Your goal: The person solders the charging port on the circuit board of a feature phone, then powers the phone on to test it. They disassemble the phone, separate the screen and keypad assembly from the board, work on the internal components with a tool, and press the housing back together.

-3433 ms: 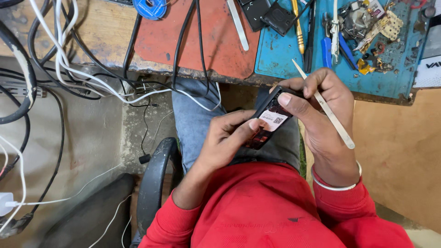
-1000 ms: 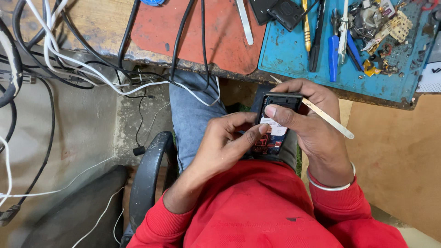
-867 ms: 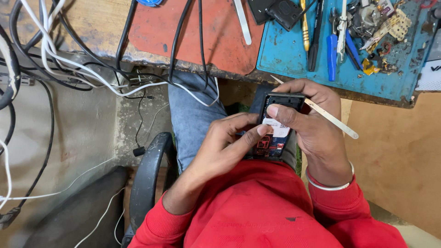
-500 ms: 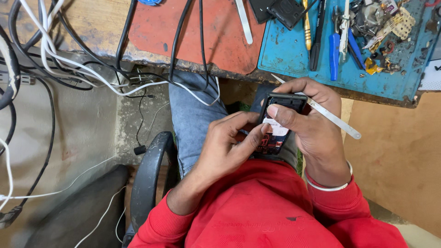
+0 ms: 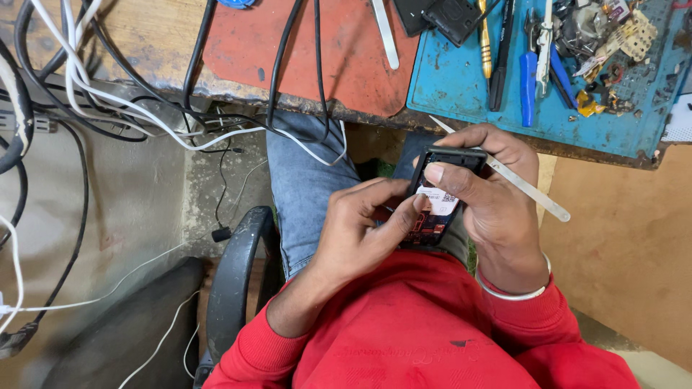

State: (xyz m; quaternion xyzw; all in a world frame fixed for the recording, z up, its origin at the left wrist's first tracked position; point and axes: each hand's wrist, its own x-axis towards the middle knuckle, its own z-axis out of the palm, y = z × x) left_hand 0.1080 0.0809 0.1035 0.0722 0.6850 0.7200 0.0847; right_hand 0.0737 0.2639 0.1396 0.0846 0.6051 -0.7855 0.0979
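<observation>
Phone [image 5: 441, 205]: opened back up, now raised nearer the bench edge [image 5: 346, 112]
Right hand [image 5: 497, 209]: closed around phone and thin pry tool [image 5: 530, 191]
Left hand [image 5: 360, 234]: fingertips pressing its lower innards

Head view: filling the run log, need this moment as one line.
left hand: fingers on opened phone | right hand: holds phone, metal pry tool | over lap
</observation>
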